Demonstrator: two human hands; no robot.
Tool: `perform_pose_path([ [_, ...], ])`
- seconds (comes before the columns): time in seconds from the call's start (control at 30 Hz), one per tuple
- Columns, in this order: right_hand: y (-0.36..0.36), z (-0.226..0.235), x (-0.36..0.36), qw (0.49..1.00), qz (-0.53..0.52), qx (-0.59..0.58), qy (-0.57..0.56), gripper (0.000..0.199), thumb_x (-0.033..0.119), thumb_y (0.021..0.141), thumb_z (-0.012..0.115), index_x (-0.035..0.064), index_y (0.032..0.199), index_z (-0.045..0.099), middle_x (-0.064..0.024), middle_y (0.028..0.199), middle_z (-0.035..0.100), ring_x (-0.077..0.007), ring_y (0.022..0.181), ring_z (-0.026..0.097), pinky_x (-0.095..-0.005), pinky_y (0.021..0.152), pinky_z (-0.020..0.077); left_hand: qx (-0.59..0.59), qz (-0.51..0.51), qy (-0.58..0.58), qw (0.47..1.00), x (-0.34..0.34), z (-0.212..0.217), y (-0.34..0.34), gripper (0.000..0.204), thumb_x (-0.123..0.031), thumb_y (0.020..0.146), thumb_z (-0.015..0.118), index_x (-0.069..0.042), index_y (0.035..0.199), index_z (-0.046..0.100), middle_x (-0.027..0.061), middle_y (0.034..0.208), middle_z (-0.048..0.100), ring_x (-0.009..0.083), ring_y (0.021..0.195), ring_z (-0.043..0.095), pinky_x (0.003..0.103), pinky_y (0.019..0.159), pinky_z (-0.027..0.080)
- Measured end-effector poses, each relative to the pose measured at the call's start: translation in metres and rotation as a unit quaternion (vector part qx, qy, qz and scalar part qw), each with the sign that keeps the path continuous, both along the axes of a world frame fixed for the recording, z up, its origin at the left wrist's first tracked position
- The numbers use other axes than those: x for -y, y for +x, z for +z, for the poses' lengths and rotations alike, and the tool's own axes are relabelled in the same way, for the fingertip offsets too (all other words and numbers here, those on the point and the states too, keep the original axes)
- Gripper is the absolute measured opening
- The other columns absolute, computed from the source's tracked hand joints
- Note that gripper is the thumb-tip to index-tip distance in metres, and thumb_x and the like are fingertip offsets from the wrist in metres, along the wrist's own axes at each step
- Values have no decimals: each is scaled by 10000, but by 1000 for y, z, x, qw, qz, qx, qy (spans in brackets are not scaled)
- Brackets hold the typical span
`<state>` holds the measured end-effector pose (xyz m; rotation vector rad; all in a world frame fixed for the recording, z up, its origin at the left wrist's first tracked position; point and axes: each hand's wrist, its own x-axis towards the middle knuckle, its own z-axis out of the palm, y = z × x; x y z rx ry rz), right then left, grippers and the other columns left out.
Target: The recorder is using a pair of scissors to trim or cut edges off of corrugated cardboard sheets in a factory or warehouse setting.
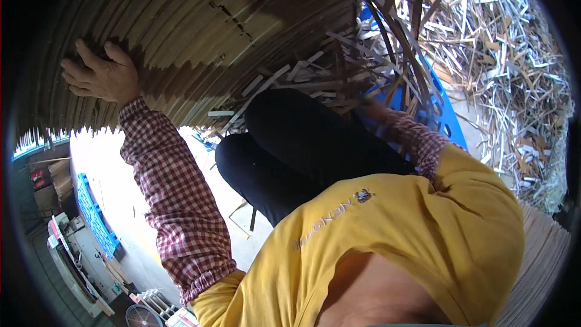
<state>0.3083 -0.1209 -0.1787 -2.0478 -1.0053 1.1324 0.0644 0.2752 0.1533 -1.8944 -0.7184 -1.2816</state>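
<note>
There are two hands [106, 79] [376, 112], two checked sleeves [175, 188] [420, 136], one yellow shirt [423, 230], one round fan [144, 316]; stacked sheets [175, 18] and loose strips [463, 39] defy counting.

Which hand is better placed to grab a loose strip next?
Right, probably. The right hand, though blurred, is much nearer the heap of loose strips. The left hand rests, fingers spread, on the brown layered stack, farther away.

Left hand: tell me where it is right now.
In the head view, the left hand is at the upper left, fingers spread against the brown layered stack, just above the checked sleeve.
</note>
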Motion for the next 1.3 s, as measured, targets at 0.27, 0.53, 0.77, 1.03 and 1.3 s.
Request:
perform_pose_path([
  [0.27, -7, 127, -67, 970, 154, -179, 59, 438, 364, 713, 540, -8, 942, 530, -134, 798, 556, -148, 733, 543, -285, 585, 433, -12, 6, -6, 1000, -2, -4, -11, 481, -449, 810, 348, -157, 1192, 361, 214, 1230, 242, 418, 1134, 228, 578, 870, 204],
  [0.53, -15, 74, -211, 988, 125, -59, 62, 330, 385, 746, 517, 61, 744, 581, -114, 643, 510, -187, 551, 460, -357, 591, 386, -1, -8, -5, 1000, 0, -4, 4, 494, -468, 810, 321, -163, 1198, 348, 214, 1248, 219, 419, 1140, 218, 583, 873, 200],
  [0.77, -33, 48, -219, 975, 69, -99, 187, 253, 296, 722, 518, 50, 679, 555, -124, 575, 489, -206, 481, 428, -372, 527, 379, -4, -4, -5, 1000, 2, -3, 10, 500, -465, 809, 328, -159, 1204, 337, 217, 1248, 222, 422, 1138, 222, 584, 873, 199],
  [1.03, 31, 26, 29, 982, 68, -33, -174, 425, 190, 757, 515, 58, 1150, 422, -141, 995, 531, -225, 856, 536, -337, 785, 435, -2, 5, -9, 1000, 1, -3, -2, 521, -477, 808, 319, -145, 1209, 330, 219, 1253, 217, 419, 1144, 215, 590, 877, 191],
  [1.3, -11, 89, -121, 981, 180, -61, 33, 416, 411, 762, 499, 45, 955, 546, -123, 738, 547, -219, 634, 524, -341, 588, 419, -12, 2, 0, 1000, -2, -5, 0, 494, -445, 805, 349, -135, 1189, 353, 224, 1234, 234, 429, 1136, 222, 589, 867, 203],
])
